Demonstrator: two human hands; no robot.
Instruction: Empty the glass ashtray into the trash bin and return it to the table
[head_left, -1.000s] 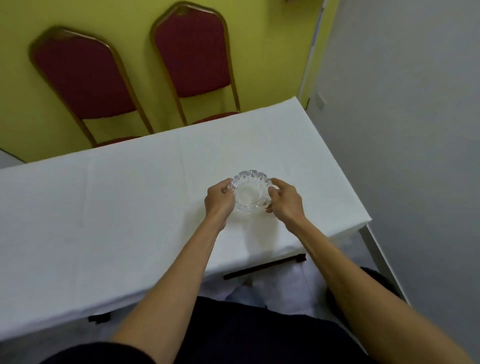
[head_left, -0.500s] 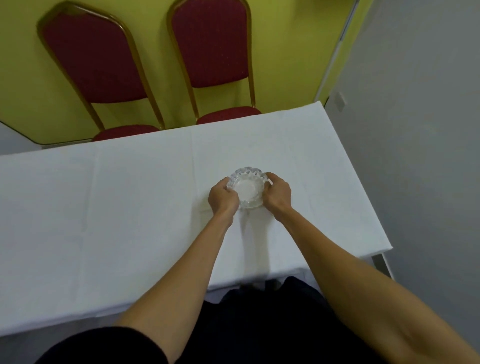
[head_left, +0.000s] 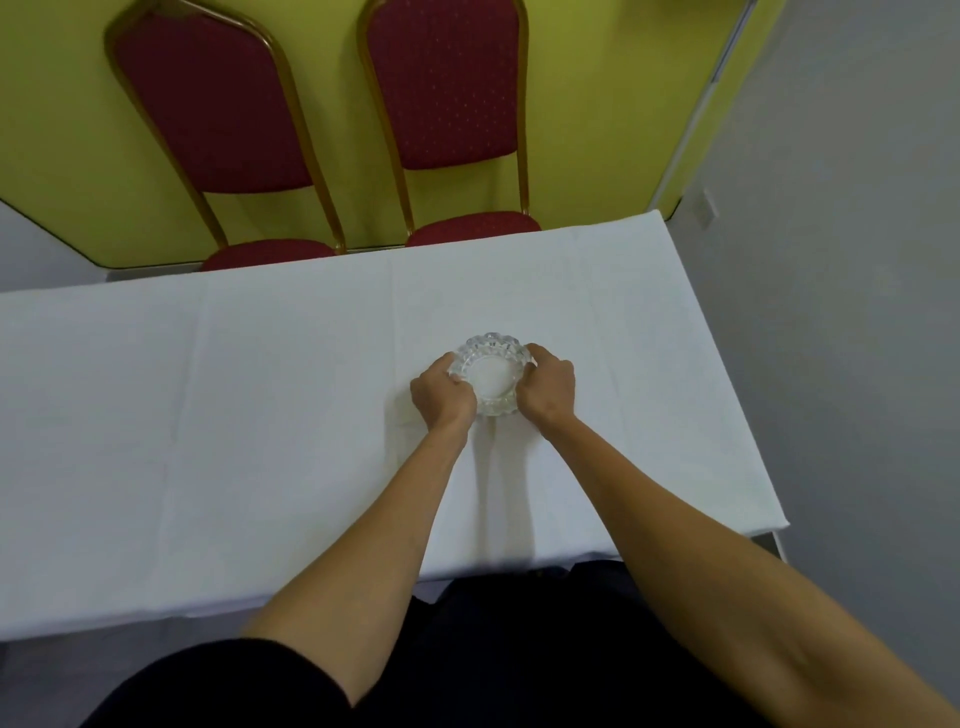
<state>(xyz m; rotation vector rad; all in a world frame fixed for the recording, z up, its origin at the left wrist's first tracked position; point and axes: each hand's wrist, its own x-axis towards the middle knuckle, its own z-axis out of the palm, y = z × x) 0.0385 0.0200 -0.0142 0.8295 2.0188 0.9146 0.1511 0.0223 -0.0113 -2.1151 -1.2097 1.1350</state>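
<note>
A round cut-glass ashtray (head_left: 491, 371) with a scalloped rim sits on the white tablecloth of the table (head_left: 260, 395), right of centre. Its bowl looks empty. My left hand (head_left: 441, 395) grips its left side and my right hand (head_left: 548, 387) grips its right side, fingers curled around the rim. Whether its base touches the cloth I cannot tell. No trash bin is in view.
Two red padded chairs with gold frames, one (head_left: 218, 130) on the left and one (head_left: 452, 104) on the right, stand behind the table against a yellow wall. A grey wall (head_left: 841, 312) runs close along the table's right end.
I have stepped closer to the table, and both hands carried the ashtray farther in from the front edge. Both hands keep their grip on it.
</note>
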